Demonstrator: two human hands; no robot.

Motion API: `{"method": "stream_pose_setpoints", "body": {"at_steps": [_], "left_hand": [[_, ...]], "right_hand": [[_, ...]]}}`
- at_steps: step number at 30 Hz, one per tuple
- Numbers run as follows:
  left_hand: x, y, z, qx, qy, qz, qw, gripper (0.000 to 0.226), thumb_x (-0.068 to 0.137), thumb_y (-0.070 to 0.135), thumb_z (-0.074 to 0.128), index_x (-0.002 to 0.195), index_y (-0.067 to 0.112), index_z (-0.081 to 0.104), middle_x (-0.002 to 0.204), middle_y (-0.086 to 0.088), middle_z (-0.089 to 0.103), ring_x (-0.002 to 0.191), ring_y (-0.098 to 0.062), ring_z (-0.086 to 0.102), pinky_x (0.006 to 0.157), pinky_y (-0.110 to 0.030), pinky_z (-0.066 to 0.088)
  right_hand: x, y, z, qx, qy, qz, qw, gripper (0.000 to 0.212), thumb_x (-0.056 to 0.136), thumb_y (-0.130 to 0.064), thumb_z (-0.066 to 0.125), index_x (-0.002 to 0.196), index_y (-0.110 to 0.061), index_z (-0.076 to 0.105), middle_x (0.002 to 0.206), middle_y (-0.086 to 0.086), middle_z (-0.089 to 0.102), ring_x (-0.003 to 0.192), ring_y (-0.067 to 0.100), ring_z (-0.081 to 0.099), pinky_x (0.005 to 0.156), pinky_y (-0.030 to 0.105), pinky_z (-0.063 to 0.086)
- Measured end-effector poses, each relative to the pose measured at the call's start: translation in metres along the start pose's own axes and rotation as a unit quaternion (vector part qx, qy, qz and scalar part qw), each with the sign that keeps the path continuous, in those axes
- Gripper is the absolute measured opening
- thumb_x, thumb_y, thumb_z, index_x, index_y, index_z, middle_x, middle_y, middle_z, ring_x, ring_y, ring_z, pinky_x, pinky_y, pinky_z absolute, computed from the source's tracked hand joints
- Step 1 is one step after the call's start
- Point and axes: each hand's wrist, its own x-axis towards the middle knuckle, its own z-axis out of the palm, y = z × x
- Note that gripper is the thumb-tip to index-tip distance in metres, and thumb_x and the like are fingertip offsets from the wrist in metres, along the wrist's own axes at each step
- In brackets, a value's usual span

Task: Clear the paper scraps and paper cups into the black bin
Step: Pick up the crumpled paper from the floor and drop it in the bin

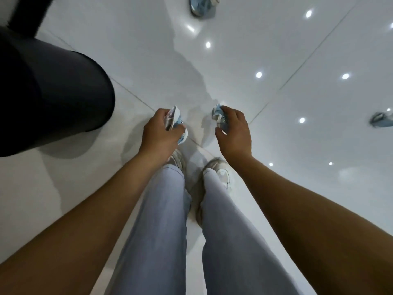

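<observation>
Holding crushed cups at frame centre, left hand [158, 129] grips one cup [173, 122], right hand [232, 130] pinches another [219, 116]; bin [49, 92] at left.

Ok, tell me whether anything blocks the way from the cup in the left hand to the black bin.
Nothing visible does: the left hand grips its paper cup beside the black bin, only bare floor between.

The floor [287, 50] was glossy white tile, crossed by thin dark grout lines [314, 52] running diagonally. Small round ceiling lights [258, 74] were mirrored in it as bright spots. A dark furniture edge [27, 11] cut across the upper left corner.
</observation>
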Motion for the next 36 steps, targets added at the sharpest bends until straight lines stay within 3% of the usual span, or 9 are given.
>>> {"method": "stream_pose_setpoints", "body": {"at_steps": [3,6,15,17,19,23,30,36], "left_hand": [[-0.041,0.032,-0.029,-0.017,0.026,0.011,0.999,0.019,0.086,0.02,0.065,0.102,0.021,0.055,0.099,0.002,0.061,0.086,-0.015,0.059,0.066,-0.016,0.044],[-0.085,0.066,-0.065,-0.015,0.054,0.022,0.998,0.027,0.087,0.022,0.064,0.112,0.02,0.055,0.1,0.005,0.058,0.083,-0.012,0.055,0.06,-0.008,0.036],[-0.187,0.101,-0.197,-0.025,0.162,0.06,0.985,0.033,0.087,0.014,0.064,0.118,0.008,0.055,0.107,-0.012,0.062,0.095,-0.027,0.059,0.08,-0.03,0.048],[-0.198,0.094,-0.225,0.009,0.184,0.058,0.981,0.035,0.088,0.014,0.064,0.121,0.007,0.053,0.114,-0.015,0.06,0.104,-0.029,0.058,0.088,-0.031,0.048],[-0.204,0.085,-0.251,0.057,0.199,0.051,0.977,0.039,0.089,0.016,0.063,0.126,0.007,0.052,0.121,-0.014,0.057,0.11,-0.029,0.056,0.086,-0.026,0.045],[-0.208,0.065,-0.291,0.137,0.2,0.035,0.97,0.037,0.091,0.018,0.059,0.126,0.008,0.05,0.118,-0.015,0.055,0.105,-0.031,0.056,0.076,-0.028,0.045],[-0.19,0.043,-0.328,0.201,0.206,-0.001,0.958,0.036,0.092,0.02,0.056,0.127,0.014,0.047,0.117,-0.011,0.054,0.106,-0.03,0.054,0.078,-0.04,0.049],[-0.17,0.024,-0.339,0.268,0.217,-0.006,0.939,0.04,0.093,0.019,0.055,0.131,0.011,0.044,0.118,-0.011,0.054,0.106,-0.028,0.054,0.078,-0.037,0.049]], "right_hand": [[-0.032,-0.059,-0.036,-0.01,-0.009,-0.037,0.999,0.054,0.089,-0.013,0.062,0.138,-0.025,0.045,0.139,0.0,0.047,0.118,0.02,0.05,0.095,0.028,0.045],[-0.068,-0.121,-0.071,-0.009,-0.023,-0.089,0.996,0.055,0.088,-0.011,0.063,0.138,-0.023,0.046,0.139,0.001,0.048,0.118,0.02,0.052,0.095,0.026,0.044],[-0.146,-0.288,-0.125,-0.054,-0.077,-0.233,0.968,0.054,0.087,-0.009,0.063,0.137,-0.021,0.049,0.137,0.002,0.05,0.118,0.022,0.052,0.096,0.029,0.047],[-0.156,-0.318,-0.122,-0.075,-0.099,-0.264,0.957,0.053,0.088,-0.009,0.062,0.138,-0.02,0.048,0.138,0.003,0.048,0.119,0.022,0.051,0.095,0.031,0.049],[-0.165,-0.342,-0.114,-0.104,-0.124,-0.296,0.941,0.053,0.089,-0.009,0.06,0.139,-0.019,0.047,0.14,0.004,0.046,0.121,0.024,0.049,0.096,0.033,0.048],[-0.172,-0.377,-0.094,-0.151,-0.149,-0.327,0.921,0.053,0.091,-0.01,0.058,0.141,-0.019,0.044,0.144,0.004,0.042,0.126,0.024,0.044,0.098,0.031,0.046],[-0.16,-0.415,-0.046,-0.19,-0.163,-0.357,0.9,0.052,0.091,-0.011,0.058,0.14,-0.017,0.044,0.142,0.006,0.043,0.125,0.025,0.043,0.092,0.033,0.047],[-0.129,-0.426,-0.001,-0.309,-0.268,-0.283,0.868,0.077,0.088,-0.019,0.066,0.152,-0.025,0.022,0.16,0.007,0.015,0.143,0.033,0.019,0.11,0.046,0.035]]}}
